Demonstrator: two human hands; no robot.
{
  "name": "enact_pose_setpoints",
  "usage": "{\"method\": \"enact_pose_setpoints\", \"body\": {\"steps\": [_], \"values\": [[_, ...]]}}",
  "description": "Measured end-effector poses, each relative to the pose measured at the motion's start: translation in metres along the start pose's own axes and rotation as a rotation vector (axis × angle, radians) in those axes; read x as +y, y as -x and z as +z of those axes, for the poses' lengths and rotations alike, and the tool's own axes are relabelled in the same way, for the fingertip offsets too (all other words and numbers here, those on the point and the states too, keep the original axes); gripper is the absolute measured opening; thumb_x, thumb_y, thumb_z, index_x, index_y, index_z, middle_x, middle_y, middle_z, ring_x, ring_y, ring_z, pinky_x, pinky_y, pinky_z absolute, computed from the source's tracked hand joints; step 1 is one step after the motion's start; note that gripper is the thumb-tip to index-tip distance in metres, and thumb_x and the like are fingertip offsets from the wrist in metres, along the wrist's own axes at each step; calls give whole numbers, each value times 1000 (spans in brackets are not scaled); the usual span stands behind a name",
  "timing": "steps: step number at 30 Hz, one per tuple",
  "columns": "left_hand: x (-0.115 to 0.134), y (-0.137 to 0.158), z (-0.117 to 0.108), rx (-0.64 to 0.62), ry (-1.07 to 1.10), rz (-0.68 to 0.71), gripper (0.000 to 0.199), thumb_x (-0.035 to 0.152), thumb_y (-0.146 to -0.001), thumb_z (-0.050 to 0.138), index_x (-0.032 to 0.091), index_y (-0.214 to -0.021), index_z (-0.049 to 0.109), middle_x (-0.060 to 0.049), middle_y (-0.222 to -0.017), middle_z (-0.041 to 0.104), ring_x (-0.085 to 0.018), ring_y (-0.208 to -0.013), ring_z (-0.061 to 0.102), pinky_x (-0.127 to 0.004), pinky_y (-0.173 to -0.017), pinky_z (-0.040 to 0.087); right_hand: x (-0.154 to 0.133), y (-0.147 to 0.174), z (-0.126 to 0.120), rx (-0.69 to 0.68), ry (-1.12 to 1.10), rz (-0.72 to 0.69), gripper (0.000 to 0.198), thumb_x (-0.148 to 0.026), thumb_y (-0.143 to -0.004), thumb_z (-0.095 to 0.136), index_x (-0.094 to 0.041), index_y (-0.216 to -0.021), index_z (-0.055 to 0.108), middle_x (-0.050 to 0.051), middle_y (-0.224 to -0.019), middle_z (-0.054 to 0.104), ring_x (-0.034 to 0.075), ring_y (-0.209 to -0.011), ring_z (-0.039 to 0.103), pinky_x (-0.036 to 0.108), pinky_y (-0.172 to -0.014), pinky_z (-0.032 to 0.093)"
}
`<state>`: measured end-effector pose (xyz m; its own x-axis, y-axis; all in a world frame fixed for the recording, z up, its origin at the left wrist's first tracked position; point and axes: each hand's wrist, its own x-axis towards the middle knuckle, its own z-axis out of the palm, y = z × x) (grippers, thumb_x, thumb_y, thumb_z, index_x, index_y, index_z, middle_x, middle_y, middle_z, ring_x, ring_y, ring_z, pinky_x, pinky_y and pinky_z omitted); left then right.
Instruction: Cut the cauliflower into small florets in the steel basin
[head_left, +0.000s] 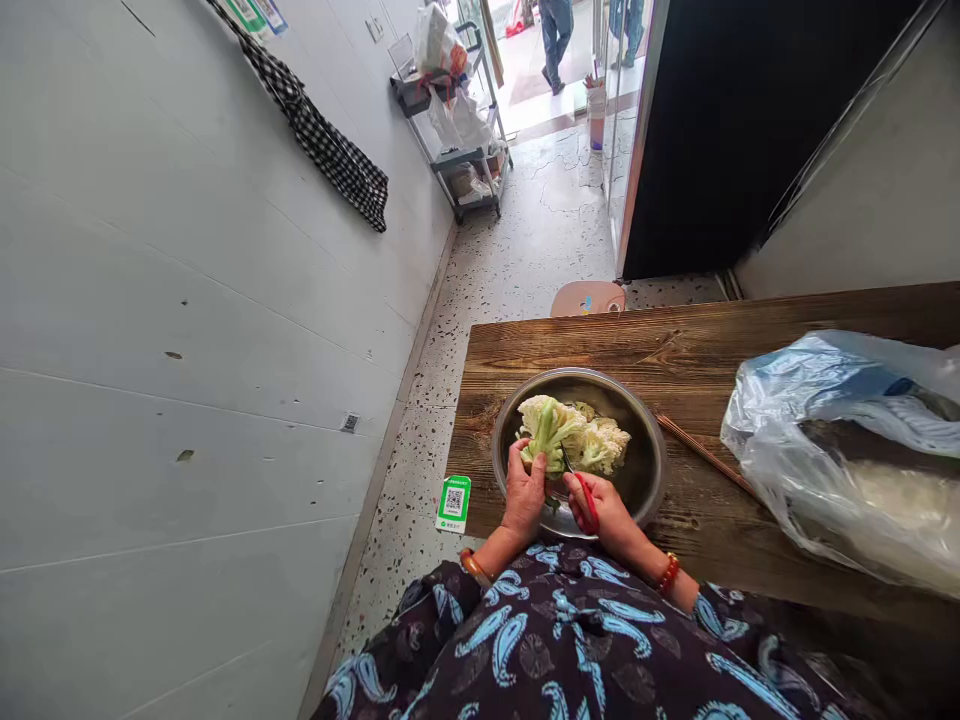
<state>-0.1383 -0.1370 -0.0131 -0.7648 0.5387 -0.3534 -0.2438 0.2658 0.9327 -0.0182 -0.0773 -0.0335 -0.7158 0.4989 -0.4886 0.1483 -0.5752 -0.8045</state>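
1. Here's the cauliflower (551, 425), up over the metal bowl (643, 480), within its rim and left of the bowl's middle.
2. Its stalk side is turned up to view, the pale green stems running from the near side up and away, with the white heads spreading out at the far end and to the right.
3. And the look of it: creamy white, bumpy heads, smooth light green stalks, quite a ragged shape. More white heads sit just to the right; I can't tell whether they're joined to this piece.
4. The left hand (523, 490) has it from the near left, thumb up against the stalks, fingers closed around the base and partly hidden underneath.
5. Over to the right hand (609, 510), fingers curled tight around the red handles of the scissors (589, 505).
6. Those scissors slant, handles near and to the right, dark blades pointing away and left, tip right at the stalks. How wide the blades stand, I can't tell.
7. On the wooden table (517, 345), thin brown sticks (705, 452) lie right of the bowl, reaching the clear plastic bag (772, 400).
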Motion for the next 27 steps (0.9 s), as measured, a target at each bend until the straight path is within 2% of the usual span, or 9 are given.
{"method": "enact_pose_setpoints", "body": {"steps": [4,7,9,16,27], "values": [[2,-12,-2,48,163,-64,46,47,-78,71,24,-110,49,2,-79,57,-10,-58,48,-20,-49,35,5,3,-11,-43,44,66,52,-71,-77,59,-19,-83,58,-8,-51,48,6,-36,38,19,-36,29],[5,-22,-6,110,316,-113,46,46,-75,73,22,-104,47,1,-82,59,-10,-60,51,-19,-45,32,7,9,-18,-44,120,53,54,-69,-79,57,-18,-97,63,-6,-55,52,8,-39,43,20,-40,33],[7,-26,-9,119,388,-148,44,44,-74,74,21,-101,49,0,-85,60,-10,-63,53,-18,-44,31,6,12,-19,-47,161,28,53,-66,-80,57,-17,-100,64,-5,-58,53,8,-43,45,21,-42,34],[11,-19,-10,43,435,-199,42,47,-72,75,19,-96,52,2,-78,59,-9,-58,51,-18,-42,27,7,5,-17,-121,228,-21,43,-60,-84,57,-18,-91,65,-4,-60,53,8,-47,46,20,-45,37],[11,-8,-3,-59,364,-158,49,53,-74,73,22,-102,47,2,-82,57,-9,-60,51,-18,-42,32,14,-10,-10,-91,211,-13,52,-70,-81,54,-19,-85,61,-4,-57,55,9,-40,47,20,-39,35]]}}
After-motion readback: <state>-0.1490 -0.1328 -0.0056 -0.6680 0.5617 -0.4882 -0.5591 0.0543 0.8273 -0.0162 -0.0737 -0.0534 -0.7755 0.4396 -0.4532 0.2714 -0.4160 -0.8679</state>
